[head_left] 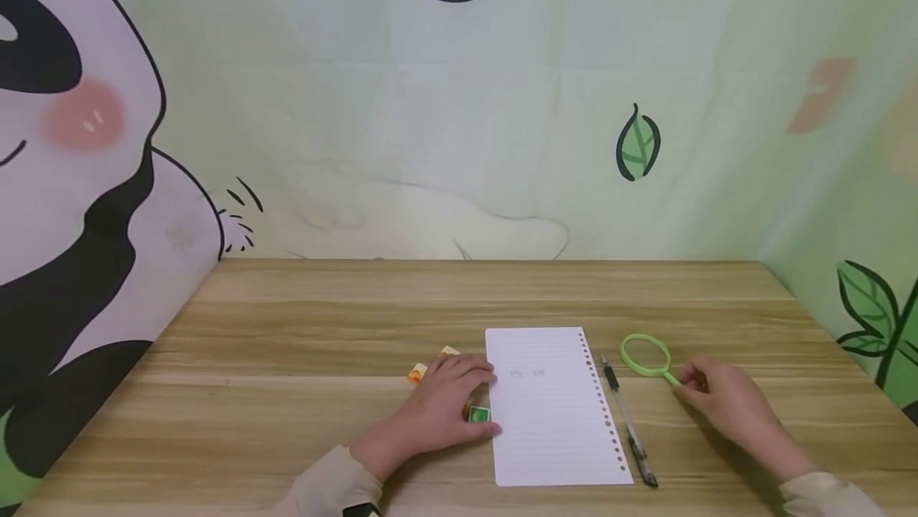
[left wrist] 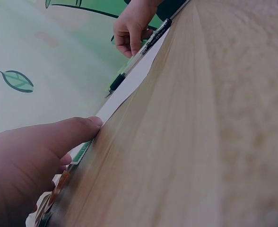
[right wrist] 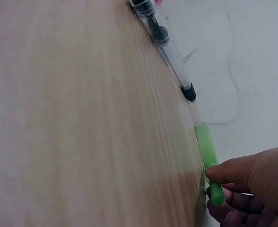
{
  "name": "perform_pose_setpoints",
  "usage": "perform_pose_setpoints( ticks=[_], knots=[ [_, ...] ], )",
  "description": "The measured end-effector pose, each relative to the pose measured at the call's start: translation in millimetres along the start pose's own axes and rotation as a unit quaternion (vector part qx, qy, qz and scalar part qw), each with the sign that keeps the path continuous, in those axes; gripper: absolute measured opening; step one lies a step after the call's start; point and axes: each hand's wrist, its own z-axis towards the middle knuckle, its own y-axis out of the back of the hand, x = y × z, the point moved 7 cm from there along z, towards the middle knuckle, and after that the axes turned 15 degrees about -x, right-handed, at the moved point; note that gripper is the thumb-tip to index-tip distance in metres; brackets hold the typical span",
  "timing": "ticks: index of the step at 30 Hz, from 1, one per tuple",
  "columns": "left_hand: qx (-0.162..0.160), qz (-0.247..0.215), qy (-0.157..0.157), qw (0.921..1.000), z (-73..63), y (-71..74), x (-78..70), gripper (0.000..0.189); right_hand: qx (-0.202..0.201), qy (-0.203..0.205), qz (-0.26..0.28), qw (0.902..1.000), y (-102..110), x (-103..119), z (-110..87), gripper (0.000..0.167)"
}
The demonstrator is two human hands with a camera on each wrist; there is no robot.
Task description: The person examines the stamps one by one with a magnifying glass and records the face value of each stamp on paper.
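My right hand (head_left: 735,404) pinches the handle of a green magnifying glass (head_left: 668,376) between thumb and fingers. The lens end lies on the table; the green handle (right wrist: 216,191) shows between the fingertips in the right wrist view. Beside it lies a sheet of lined paper (head_left: 552,437) with punched holes and faint writing. My left hand (head_left: 446,405) rests at the paper's left edge, thumb and fingertips touching it. Partly hidden under and beyond that hand are a small green square piece (head_left: 479,415) and orange-yellow pieces (head_left: 417,374); their kind is unclear.
A clear pen with black grip (head_left: 627,421) lies along the paper's right side, between the paper and the magnifying glass. The wooden table (head_left: 287,326) meets a wall covering (head_left: 344,142) printed with a panda and leaves at the back.
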Motion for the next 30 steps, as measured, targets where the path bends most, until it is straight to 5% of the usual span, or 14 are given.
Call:
perform_pose_setpoints(
  ticks=[16,30],
  knots=[
    [0.016,0.001,0.016,0.9997,0.2,-0.3,-0.1,0.062,0.033,-0.026,-0.011,0.9991,4.6,-1.7,4.9,0.012],
    [0.02,-0.005,0.024,0.9995,0.5,-0.7,0.8,0.06,0.003,0.039,0.041,0.9984,7.3,38.7,14.1,0.012]
  ],
)
